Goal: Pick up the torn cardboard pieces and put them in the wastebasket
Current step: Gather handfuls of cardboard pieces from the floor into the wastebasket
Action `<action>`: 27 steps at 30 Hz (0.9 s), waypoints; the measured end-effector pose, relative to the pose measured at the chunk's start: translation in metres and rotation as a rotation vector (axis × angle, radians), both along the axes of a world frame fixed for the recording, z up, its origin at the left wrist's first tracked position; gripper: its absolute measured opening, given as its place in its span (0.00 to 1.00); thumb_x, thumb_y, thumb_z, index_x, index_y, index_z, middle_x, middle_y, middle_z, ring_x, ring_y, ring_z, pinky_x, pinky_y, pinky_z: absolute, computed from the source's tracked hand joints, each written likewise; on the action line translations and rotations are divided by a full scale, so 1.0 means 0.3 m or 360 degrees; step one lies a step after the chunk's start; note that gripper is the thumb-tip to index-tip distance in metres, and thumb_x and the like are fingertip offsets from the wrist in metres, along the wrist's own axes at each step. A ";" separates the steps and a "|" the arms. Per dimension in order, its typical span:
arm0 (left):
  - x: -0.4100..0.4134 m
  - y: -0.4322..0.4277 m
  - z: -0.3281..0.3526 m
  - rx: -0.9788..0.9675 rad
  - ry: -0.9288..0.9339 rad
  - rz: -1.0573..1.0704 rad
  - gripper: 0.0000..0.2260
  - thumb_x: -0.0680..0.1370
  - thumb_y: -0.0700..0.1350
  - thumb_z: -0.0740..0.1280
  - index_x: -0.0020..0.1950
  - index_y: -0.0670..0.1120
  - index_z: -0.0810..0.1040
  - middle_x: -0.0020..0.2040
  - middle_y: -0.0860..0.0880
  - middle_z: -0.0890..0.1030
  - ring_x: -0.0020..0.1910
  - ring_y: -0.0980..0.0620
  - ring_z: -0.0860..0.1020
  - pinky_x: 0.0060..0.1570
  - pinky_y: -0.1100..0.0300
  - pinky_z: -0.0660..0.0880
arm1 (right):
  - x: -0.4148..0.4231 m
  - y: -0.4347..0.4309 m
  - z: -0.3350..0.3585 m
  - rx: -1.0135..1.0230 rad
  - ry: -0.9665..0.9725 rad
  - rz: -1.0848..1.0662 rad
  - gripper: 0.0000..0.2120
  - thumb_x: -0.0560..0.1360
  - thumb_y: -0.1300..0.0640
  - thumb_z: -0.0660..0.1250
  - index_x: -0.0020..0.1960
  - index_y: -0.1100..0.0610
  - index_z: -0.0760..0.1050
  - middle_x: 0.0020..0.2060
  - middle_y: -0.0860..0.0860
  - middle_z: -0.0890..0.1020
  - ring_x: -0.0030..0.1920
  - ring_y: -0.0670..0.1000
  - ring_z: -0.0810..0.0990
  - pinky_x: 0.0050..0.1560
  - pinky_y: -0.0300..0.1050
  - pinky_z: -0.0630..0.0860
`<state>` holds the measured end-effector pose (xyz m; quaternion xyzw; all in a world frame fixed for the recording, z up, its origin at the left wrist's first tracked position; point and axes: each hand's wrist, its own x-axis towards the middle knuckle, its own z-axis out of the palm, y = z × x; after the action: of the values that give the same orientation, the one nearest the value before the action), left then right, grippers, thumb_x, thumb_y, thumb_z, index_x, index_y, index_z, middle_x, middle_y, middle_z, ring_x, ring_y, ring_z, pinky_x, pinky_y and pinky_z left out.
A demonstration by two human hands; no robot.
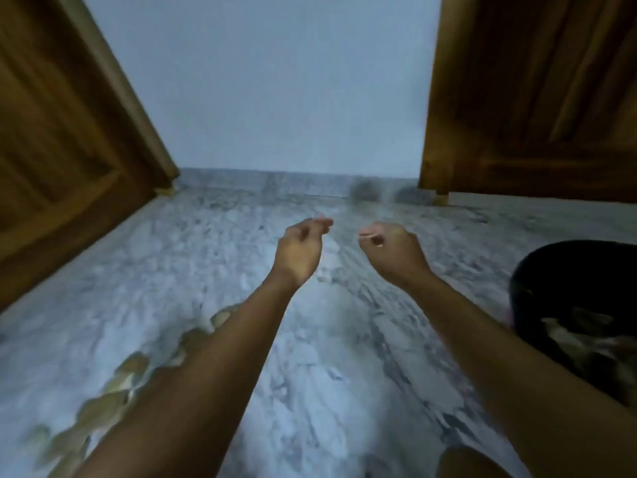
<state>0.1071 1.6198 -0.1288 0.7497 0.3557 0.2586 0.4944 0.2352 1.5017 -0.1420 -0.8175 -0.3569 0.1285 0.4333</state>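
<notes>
Several torn cardboard pieces (103, 401) lie blurred in a line on the marble floor at the lower left, partly hidden by my left forearm. A black wastebasket (537, 291) stands at the right edge with some cardboard scraps (579, 339) inside. My left hand (300, 250) and my right hand (389, 250) are both raised over the middle of the floor, fingers loosely curled. Neither hand holds anything that I can make out. Both hands are well away from the pieces and the basket.
A wooden door (62, 139) stands open at the left and wooden furniture (531, 98) at the right. A pale wall (262, 84) closes the far end. Grey-white marble floor (310, 357) lies between them. A knee (468, 464) shows at the bottom.
</notes>
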 end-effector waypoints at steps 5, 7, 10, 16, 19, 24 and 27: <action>-0.487 0.124 0.028 -0.0005 0.0007 0.0453 0.15 0.82 0.54 0.58 0.53 0.50 0.83 0.63 0.48 0.80 0.65 0.52 0.76 0.69 0.51 0.70 | -0.396 0.255 0.024 -0.0048 0.0095 0.0572 0.10 0.77 0.50 0.67 0.56 0.47 0.82 0.45 0.47 0.84 0.48 0.50 0.83 0.49 0.41 0.78; -0.683 0.143 0.044 -0.0004 0.0039 0.0614 0.18 0.79 0.59 0.57 0.55 0.52 0.82 0.63 0.48 0.80 0.64 0.51 0.77 0.68 0.50 0.71 | -0.549 0.313 0.041 -0.0093 0.0067 0.0800 0.10 0.78 0.49 0.67 0.58 0.46 0.81 0.47 0.47 0.83 0.50 0.50 0.83 0.47 0.39 0.75; -0.939 0.154 0.060 -0.0042 0.0036 0.0819 0.20 0.79 0.62 0.56 0.54 0.52 0.81 0.62 0.47 0.80 0.63 0.49 0.77 0.67 0.47 0.71 | -0.763 0.363 0.058 -0.0175 0.0056 0.1111 0.12 0.78 0.50 0.67 0.62 0.47 0.79 0.53 0.49 0.82 0.50 0.50 0.82 0.45 0.35 0.74; -1.387 0.036 -0.010 -0.0189 0.0188 0.1062 0.28 0.74 0.69 0.54 0.57 0.52 0.81 0.65 0.46 0.79 0.66 0.47 0.75 0.68 0.47 0.70 | -1.177 0.362 0.020 -0.0357 -0.0046 0.1545 0.14 0.78 0.51 0.68 0.64 0.47 0.78 0.55 0.49 0.82 0.43 0.41 0.79 0.42 0.30 0.70; -1.608 -0.049 -0.088 -0.0272 0.0275 0.1110 0.25 0.79 0.64 0.55 0.61 0.50 0.81 0.65 0.46 0.79 0.66 0.47 0.75 0.66 0.53 0.70 | -1.370 0.343 -0.032 -0.0420 -0.0046 0.1688 0.14 0.77 0.53 0.69 0.63 0.49 0.78 0.54 0.50 0.84 0.47 0.46 0.81 0.43 0.34 0.72; -1.904 -0.140 -0.191 -0.0355 0.0460 0.1055 0.23 0.82 0.60 0.56 0.66 0.47 0.77 0.67 0.44 0.77 0.67 0.44 0.73 0.64 0.59 0.67 | -1.659 0.292 -0.134 -0.0514 -0.0011 0.1826 0.14 0.77 0.54 0.71 0.62 0.50 0.78 0.55 0.51 0.84 0.51 0.47 0.81 0.47 0.36 0.73; -2.045 -0.187 -0.249 -0.0387 0.0560 0.1040 0.18 0.82 0.56 0.59 0.63 0.46 0.78 0.65 0.46 0.79 0.63 0.47 0.76 0.54 0.61 0.67 | -1.790 0.265 -0.192 -0.0674 -0.0037 0.1905 0.16 0.77 0.53 0.70 0.64 0.50 0.76 0.57 0.51 0.83 0.52 0.47 0.80 0.47 0.37 0.73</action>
<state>-0.5064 1.5637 -0.2036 0.5656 0.6832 0.2259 0.4028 -0.3017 1.5813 -0.1994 -0.5459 -0.7236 0.4074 0.1114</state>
